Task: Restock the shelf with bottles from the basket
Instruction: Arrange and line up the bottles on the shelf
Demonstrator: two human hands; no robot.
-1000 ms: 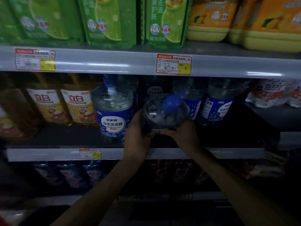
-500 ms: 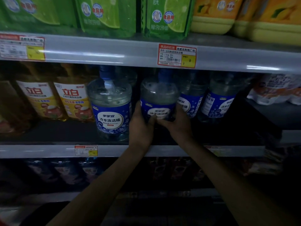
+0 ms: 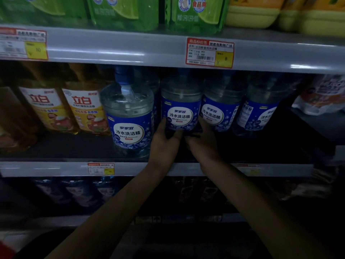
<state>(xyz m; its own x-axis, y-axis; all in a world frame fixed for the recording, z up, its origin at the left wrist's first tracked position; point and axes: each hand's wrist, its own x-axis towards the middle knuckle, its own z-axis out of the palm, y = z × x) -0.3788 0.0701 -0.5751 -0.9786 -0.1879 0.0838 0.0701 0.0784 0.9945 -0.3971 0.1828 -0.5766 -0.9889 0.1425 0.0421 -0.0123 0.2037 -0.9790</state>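
A clear bottle with a blue label (image 3: pixel 180 111) stands upright on the middle shelf (image 3: pixel 61 146), in line with like bottles to its right. My left hand (image 3: pixel 164 141) grips its lower left side and my right hand (image 3: pixel 202 139) grips its lower right side, thumbs meeting under the label. A larger-looking bottle of the same kind (image 3: pixel 128 118) with a blue cap stands nearer the shelf's front edge, just left of my left hand. The basket is not in view.
Two more blue-label bottles (image 3: pixel 220 113) (image 3: pixel 261 111) stand to the right. Amber bottles with yellow labels (image 3: pixel 84 109) fill the shelf's left. Green pouches (image 3: pixel 194 14) and yellow jugs (image 3: pixel 261 15) sit above. The upper shelf's edge carries a price tag (image 3: pixel 210 52).
The bottle was tilted with its cap toward me; both hands stood it upright and pushed it back into the row. My view has shifted slightly downward.
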